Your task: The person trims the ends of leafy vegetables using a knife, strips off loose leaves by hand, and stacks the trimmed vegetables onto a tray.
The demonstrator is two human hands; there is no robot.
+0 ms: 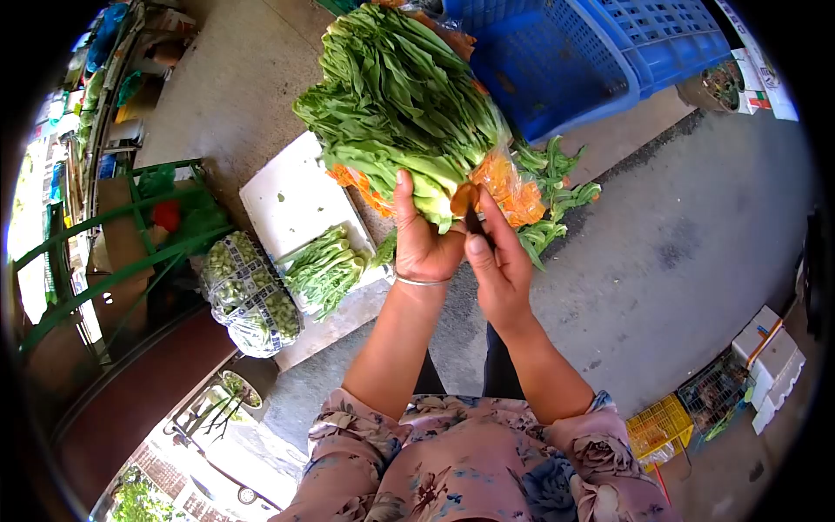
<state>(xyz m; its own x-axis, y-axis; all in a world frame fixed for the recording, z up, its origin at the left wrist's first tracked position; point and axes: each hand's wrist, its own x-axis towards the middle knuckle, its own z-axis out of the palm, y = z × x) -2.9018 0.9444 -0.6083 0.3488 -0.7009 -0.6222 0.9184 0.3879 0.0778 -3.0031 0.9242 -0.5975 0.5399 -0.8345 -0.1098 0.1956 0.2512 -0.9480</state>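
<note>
My left hand (428,249), palm up with a bangle at the wrist, is closed around the pale base of a head of leafy lettuce (426,178). My right hand (504,274) grips the dark handle of a small knife (468,205), whose brownish, rounded blade lies against the cut end of the lettuce. Beyond both hands rises a large heap of long-leaved lettuce (400,78) on orange-printed plastic wrapping (509,187). Loose trimmed leaves (557,174) lie to its right. The left fingertips are partly hidden.
A blue plastic crate (565,117) stands just beyond the heap at the right. On the left are a white foam tray (300,196) with a bunch of greens (326,270), a filled plastic bag (248,291) and a green metal frame (130,248). A yellow crate (661,431) sits low right.
</note>
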